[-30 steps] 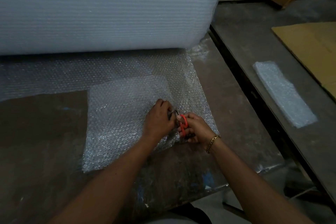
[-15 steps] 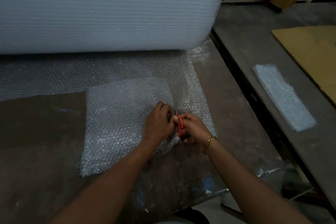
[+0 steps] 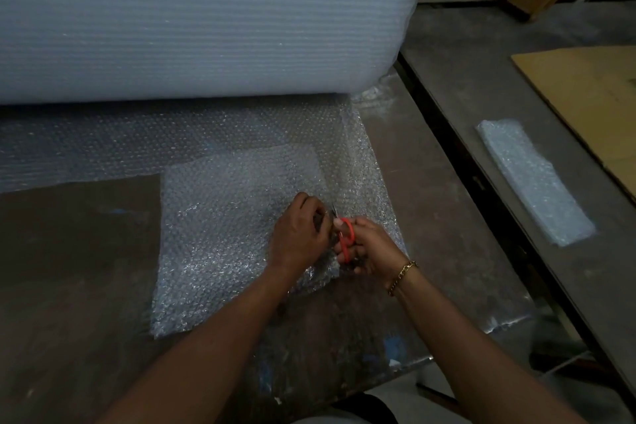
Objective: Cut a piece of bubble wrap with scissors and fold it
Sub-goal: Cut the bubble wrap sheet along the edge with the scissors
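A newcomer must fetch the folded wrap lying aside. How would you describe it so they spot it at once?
Right of the big roll is a second, grey table. On it, beside a brown cardboard sheet, lies the folded piece: a narrow, pale, bubbly strip, the only wrap there.

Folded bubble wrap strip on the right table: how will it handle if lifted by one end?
The folded bubble wrap strip probably sags: soft, thin film. Likely very light, being mostly air bubbles. Lying flat, it should not roll, but its folds may open.

The scissors [image 3: 347, 239] are partly hidden; the roll [image 3: 192, 21] is cropped.
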Demonstrator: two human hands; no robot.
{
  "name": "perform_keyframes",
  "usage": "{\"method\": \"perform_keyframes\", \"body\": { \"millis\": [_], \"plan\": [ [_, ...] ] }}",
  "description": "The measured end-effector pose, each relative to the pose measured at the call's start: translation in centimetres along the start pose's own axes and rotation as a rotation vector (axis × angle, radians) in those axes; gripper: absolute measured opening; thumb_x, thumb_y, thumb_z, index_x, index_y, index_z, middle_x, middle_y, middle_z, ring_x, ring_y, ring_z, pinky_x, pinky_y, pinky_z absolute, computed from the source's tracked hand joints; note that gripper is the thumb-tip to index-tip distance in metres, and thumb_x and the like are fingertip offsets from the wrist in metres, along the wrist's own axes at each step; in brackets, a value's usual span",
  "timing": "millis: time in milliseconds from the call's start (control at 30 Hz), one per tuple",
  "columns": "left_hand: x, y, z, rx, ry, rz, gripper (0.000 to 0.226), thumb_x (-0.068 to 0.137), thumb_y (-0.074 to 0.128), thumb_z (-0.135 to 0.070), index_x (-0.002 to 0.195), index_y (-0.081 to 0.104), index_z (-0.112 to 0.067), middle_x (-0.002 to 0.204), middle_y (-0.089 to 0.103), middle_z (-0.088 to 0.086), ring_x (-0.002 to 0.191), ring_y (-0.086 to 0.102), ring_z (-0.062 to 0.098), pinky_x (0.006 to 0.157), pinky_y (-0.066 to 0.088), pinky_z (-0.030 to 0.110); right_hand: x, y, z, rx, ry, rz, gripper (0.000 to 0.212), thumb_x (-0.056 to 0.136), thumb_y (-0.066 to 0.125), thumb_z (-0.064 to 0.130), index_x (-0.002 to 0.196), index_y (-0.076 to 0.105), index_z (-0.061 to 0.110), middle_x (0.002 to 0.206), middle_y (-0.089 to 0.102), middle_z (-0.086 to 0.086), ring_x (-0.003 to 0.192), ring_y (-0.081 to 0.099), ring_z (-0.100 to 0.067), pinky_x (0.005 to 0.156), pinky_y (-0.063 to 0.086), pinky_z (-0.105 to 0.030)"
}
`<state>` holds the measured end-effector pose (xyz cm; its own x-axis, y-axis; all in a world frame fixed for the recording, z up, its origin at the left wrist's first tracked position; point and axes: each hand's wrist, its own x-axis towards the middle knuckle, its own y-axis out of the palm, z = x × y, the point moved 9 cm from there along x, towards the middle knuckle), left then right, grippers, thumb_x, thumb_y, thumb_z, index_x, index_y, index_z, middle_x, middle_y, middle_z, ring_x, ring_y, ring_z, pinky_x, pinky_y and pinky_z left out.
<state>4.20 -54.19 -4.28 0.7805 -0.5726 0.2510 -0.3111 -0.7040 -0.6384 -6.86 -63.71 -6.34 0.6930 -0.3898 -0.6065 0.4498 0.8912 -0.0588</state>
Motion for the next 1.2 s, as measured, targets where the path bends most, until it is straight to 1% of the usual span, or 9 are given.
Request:
{"method": "perform_keyframes", "body": {
  "millis": [133, 367, 467, 533, 633, 800, 1000, 1100, 1200],
  "plan": [
    [-0.1, -0.2, 0.0, -0.021, -0.006, -0.007, 0.011, 0.092, 0.067, -0.02, 0.089, 0.057, -0.015, 0.093, 0.053, -0.003, 0.073, 0.053, 0.015, 0.062, 0.05, 0.037, 0.0, 0.1, 0.2, -0.001, -0.005, 0.002, 0.039, 0.085, 0.068, 0.054, 0.102, 0.06, 0.019, 0.078, 0.071, -0.005, 0.065, 0.069, -0.017, 0.049, 0.041, -0.023],
    [-0.1, -0.1, 0.1, -0.031, -0.013, 0.009, 0.012, 0.087, 0.07, -0.018, 0.089, 0.058, -0.015, 0.093, 0.052, -0.005, 0.072, 0.051, 0.013, 0.059, 0.041, 0.029, 0.0, 0.8, 0.8, -0.018, -0.048, -0.021, 0.022, 0.092, 0.068, 0.042, 0.094, 0.061, 0.021, 0.078, 0.068, -0.003, 0.059, 0.067, -0.012, 0.043, 0.039, -0.02],
    [-0.1, -0.2, 0.3, -0.033, -0.021, 0.0, 0.009, 0.087, 0.067, -0.015, 0.09, 0.059, -0.015, 0.094, 0.054, -0.003, 0.073, 0.052, 0.015, 0.06, 0.046, 0.034, -0.3, 0.6, 0.7, -0.022, -0.073, -0.031, 0.018, 0.091, 0.071, 0.033, 0.098, 0.064, 0.018, 0.074, 0.069, -0.003, 0.058, 0.066, -0.008, 0.042, 0.039, -0.018],
    [0.0, -0.1, 0.3, -0.031, -0.015, 0.0, 0.008, 0.089, 0.066, -0.016, 0.09, 0.058, -0.015, 0.094, 0.054, -0.002, 0.074, 0.054, 0.016, 0.061, 0.049, 0.038, -0.5, 0.5, 0.6, -0.018, -0.068, -0.03, 0.021, 0.091, 0.071, 0.033, 0.102, 0.064, 0.016, 0.072, 0.069, 0.0, 0.059, 0.066, -0.008, 0.043, 0.039, -0.019],
    [0.0, -0.1, 0.2, -0.03, -0.009, -0.011, 0.009, 0.093, 0.065, -0.018, 0.09, 0.058, -0.015, 0.094, 0.053, -0.003, 0.074, 0.053, 0.015, 0.062, 0.049, 0.037, -0.7, 0.6, 0.2, 0.003, -0.013, -0.01, 0.028, 0.093, 0.067, 0.041, 0.104, 0.06, 0.016, 0.066, 0.068, 0.003, 0.058, 0.066, -0.01, 0.044, 0.04, -0.02],
    [-0.1, -0.2, 0.1, -0.026, -0.001, -0.015, 0.009, 0.092, 0.064, -0.019, 0.091, 0.057, -0.015, 0.094, 0.052, -0.003, 0.074, 0.052, 0.014, 0.062, 0.05, 0.037, -0.7, 0.3, -0.1, -0.022, 0.003, -0.01, 0.046, 0.092, 0.065, 0.048, 0.113, 0.058, 0.009, 0.079, 0.071, -0.004, 0.064, 0.068, -0.013, 0.045, 0.042, -0.021],
    [0.0, -0.2, 0.0, -0.04, -0.004, -0.012, 0.011, 0.092, 0.067, -0.017, 0.091, 0.057, -0.014, 0.094, 0.053, -0.003, 0.075, 0.051, 0.014, 0.062, 0.045, 0.032, -0.1, 1.0, 0.6, 0.052, -0.024, 0.02, 0.026, 0.092, 0.065, 0.046, 0.093, 0.057, 0.022, 0.072, 0.061, 0.0, 0.056, 0.063, -0.013, 0.043, 0.039, -0.02],
    [-0.1, -0.2, 0.1, -0.046, -0.012, -0.016, 0.013, 0.094, 0.067, -0.02, 0.09, 0.056, -0.014, 0.093, 0.051, -0.005, 0.074, 0.05, 0.012, 0.063, 0.039, 0.026, 0.2, 1.5, 1.2, 0.069, -0.035, 0.019, 0.026, 0.093, 0.064, 0.045, 0.094, 0.056, 0.021, 0.067, 0.058, 0.004, 0.053, 0.06, -0.011, 0.042, 0.039, -0.02],
    [-0.1, -0.3, 0.2, -0.046, -0.013, -0.019, 0.013, 0.096, 0.064, -0.025, 0.09, 0.056, -0.016, 0.093, 0.049, -0.008, 0.073, 0.048, 0.01, 0.063, 0.036, 0.024, 0.6, 1.5, 1.5, 0.064, -0.053, -0.004, 0.029, 0.093, 0.064, 0.045, 0.103, 0.059, 0.018, 0.073, 0.061, 0.001, 0.058, 0.062, -0.014, 0.041, 0.04, -0.02]
  ]
}}
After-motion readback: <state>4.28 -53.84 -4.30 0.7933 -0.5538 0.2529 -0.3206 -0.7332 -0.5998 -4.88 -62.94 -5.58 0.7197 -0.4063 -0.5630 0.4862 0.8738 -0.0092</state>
